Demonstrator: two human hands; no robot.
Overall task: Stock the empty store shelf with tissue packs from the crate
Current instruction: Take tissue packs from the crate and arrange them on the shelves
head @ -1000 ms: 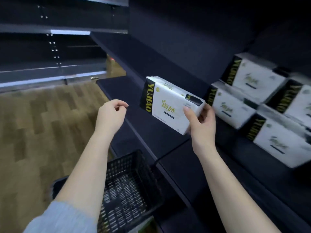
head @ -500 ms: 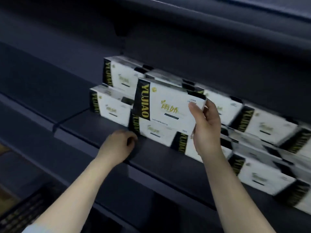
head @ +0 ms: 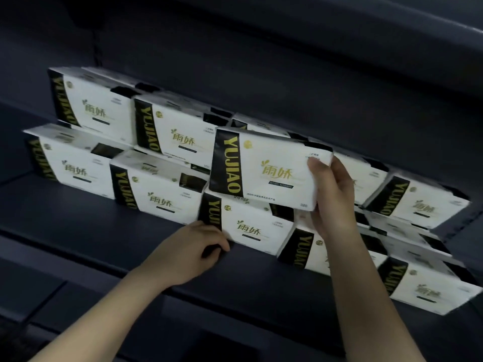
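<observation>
Right hand point(head: 330, 202) grip on tissue pack point(head: 264, 168) right end; pack extends left.

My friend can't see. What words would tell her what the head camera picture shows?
A person's right hand holds a white and black tissue pack up against two rows of matching packs on a dark shelf. The left hand rests on the shelf, touching the corner of a bottom-row pack.
</observation>
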